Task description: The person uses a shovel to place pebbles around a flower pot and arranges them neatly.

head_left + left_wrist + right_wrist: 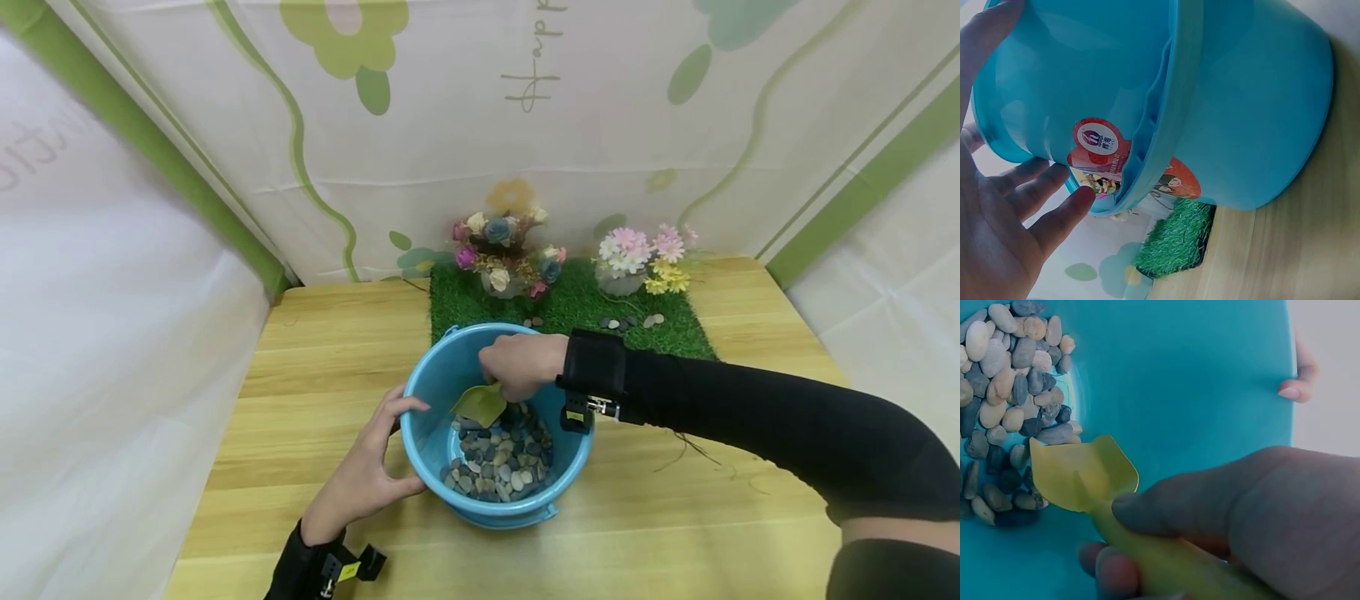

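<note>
A blue bucket [573, 467] stands on the wooden table, with many grey, white and tan pebbles [498, 467] over its floor. My left hand [367, 475] holds the bucket at its left side, a finger hooked over the rim and the thumb against the outer wall. Inside the bucket, my right hand [521, 365] grips the handle of a yellow toy shovel [1079, 472], thumb along the top. The shovel's blade is bare in the right wrist view, its front edge beside the pebbles.
Behind the bucket lies a green artificial turf mat [585, 287]. On it stand a pot of mixed flowers [498, 250] and a pot of pink and yellow flowers [637, 258], with several loose pebbles [630, 322]. Thin dark strands [693, 450] lie right of the bucket.
</note>
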`<state>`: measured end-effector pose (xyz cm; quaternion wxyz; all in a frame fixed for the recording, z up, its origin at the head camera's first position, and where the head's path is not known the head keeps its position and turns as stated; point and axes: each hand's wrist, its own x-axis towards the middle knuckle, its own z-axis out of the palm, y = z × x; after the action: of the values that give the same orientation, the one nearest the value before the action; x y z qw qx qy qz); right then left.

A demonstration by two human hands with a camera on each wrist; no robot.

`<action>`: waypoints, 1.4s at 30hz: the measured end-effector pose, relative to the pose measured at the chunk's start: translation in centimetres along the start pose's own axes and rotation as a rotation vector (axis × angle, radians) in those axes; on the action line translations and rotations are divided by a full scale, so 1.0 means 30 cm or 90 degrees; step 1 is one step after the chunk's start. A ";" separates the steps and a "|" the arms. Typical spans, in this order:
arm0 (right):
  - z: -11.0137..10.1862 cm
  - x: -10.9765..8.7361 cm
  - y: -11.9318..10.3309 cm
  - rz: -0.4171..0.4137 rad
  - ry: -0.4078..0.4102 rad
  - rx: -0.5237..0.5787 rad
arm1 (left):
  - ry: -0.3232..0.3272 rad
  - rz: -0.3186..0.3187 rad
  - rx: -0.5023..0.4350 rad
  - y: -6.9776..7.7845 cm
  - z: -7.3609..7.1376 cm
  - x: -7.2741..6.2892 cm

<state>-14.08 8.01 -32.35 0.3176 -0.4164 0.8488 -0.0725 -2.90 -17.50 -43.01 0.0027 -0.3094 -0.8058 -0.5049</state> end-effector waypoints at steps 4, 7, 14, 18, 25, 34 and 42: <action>-0.005 0.007 -0.001 -0.003 -0.012 -0.001 | 0.000 0.001 0.003 -0.001 0.000 -0.002; -0.006 0.011 0.004 -0.015 -0.019 0.005 | 0.001 -0.002 0.002 0.000 -0.001 -0.003; -0.013 0.028 0.036 -0.049 -0.057 0.026 | 0.001 0.000 0.003 -0.002 0.000 -0.005; -0.020 0.033 0.039 -0.043 -0.069 0.029 | 0.001 0.000 0.001 -0.002 0.002 -0.005; -0.023 0.031 0.042 -0.050 -0.069 0.023 | 0.002 0.002 0.002 -0.003 0.001 -0.003; -0.014 0.032 0.052 -0.077 -0.111 0.065 | -0.004 0.003 -0.001 -0.005 -0.004 0.000; 0.000 0.047 0.068 -0.102 -0.173 0.144 | -0.004 0.001 -0.002 -0.004 -0.004 0.000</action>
<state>-16.05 8.26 -33.81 0.4672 -0.4503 0.7487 -0.1358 -3.00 -17.63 -43.05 0.0002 -0.3114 -0.8047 -0.5055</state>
